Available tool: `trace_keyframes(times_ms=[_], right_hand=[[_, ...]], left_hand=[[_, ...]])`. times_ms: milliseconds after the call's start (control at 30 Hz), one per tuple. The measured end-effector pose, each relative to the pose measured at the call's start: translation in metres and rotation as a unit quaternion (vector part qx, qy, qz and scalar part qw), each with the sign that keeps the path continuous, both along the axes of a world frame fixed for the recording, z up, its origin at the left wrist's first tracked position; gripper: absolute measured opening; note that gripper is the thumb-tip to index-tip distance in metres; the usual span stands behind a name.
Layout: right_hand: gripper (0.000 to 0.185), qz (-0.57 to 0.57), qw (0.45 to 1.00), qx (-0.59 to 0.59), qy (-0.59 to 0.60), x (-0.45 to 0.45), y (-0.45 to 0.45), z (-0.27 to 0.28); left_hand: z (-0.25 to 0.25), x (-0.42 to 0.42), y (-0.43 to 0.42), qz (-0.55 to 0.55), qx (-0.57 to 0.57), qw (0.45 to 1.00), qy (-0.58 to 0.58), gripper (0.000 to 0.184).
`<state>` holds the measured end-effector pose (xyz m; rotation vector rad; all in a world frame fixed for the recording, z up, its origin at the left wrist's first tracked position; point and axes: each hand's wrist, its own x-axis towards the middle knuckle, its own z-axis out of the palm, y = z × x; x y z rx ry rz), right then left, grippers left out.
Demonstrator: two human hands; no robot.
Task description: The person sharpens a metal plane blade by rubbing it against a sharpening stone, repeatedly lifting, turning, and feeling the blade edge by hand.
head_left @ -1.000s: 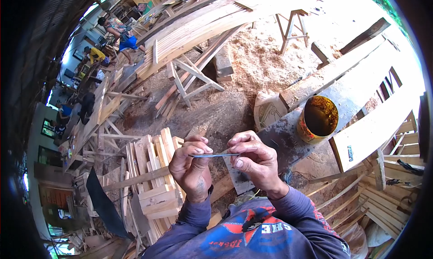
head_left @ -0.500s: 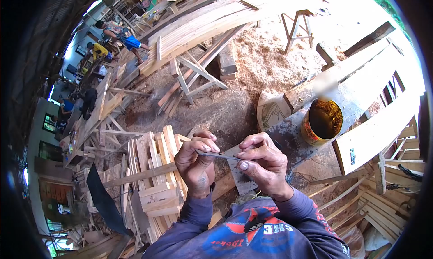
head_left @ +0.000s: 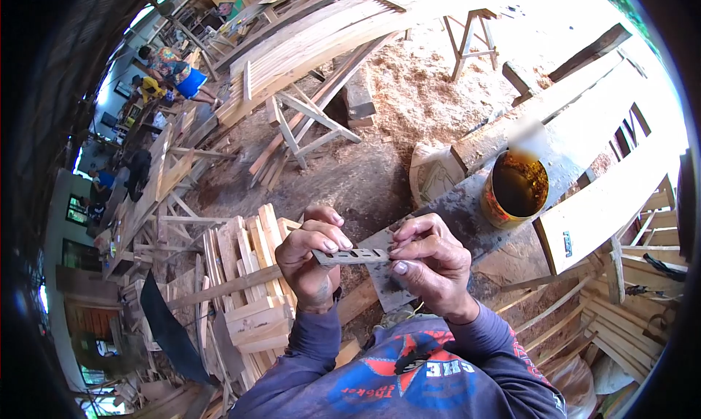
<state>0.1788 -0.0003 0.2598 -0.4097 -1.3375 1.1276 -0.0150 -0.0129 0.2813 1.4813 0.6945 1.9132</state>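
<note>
A flat grey slotted metal blade (head_left: 354,256) is held up in front of my chest, its slotted face showing. The fingers and thumb of my left hand (head_left: 310,255) pinch one end. At the other end, my right hand (head_left: 434,262) is closed on it with thumb and fingers. Just under the blade, partly covered by my right hand, lies a grey flat slab (head_left: 388,291) on the dark, stained bench (head_left: 456,207). To the right on that bench stands a round tin can (head_left: 504,213) with dark liquid inside.
Stacked wooden pieces (head_left: 252,317) stand close on my left, beside a dark umbrella-like sheet (head_left: 164,324). A pale board (head_left: 602,218) extends on the right. Sawhorses (head_left: 310,123) and long planks (head_left: 307,54) lie ahead, with wood shavings (head_left: 416,76) on the ground. Several people work at the far left.
The blade has turned from nearly edge-on to show its slotted face. Both hands keep hold of its ends. The person in blue shorts at the far left has shifted position.
</note>
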Motion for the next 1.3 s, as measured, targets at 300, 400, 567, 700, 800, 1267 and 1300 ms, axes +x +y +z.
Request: trace_keyframes(times_ms=[300,400,567,700,800,1267,1300], right_hand=[[0.023,0.156,0.928,-0.317,0.121,0.001,0.006,-0.022],[0.041,0.346,0.822,-0.423,0.161,-0.002,0.005,-0.032],[0.051,0.473,0.749,-0.376,0.272,-0.016,-0.001,-0.036],[0.055,0.482,0.720,-0.398,0.300,-0.014,-0.001,-0.034],[0.054,0.488,0.715,-0.397,0.305,-0.015,0.001,-0.033],[0.019,0.146,0.865,-0.460,0.139,0.013,-0.009,-0.052],[0.017,0.029,0.899,-0.436,0.014,0.022,-0.013,-0.072]], left_hand=[[-0.002,0.012,-0.006,0.010,-0.134,0.985,-0.104,0.023],[-0.003,0.015,-0.005,-0.002,-0.188,0.971,-0.147,0.022],[-0.002,0.013,-0.002,-0.052,-0.241,0.955,-0.163,0.021],[-0.004,0.012,0.000,-0.068,-0.261,0.946,-0.178,0.020],[-0.009,0.010,0.003,-0.088,-0.255,0.944,-0.187,0.022],[-0.068,0.013,0.030,-0.198,-0.423,0.884,-0.028,0.036],[-0.087,0.012,0.026,-0.176,-0.440,0.881,0.002,0.037]])
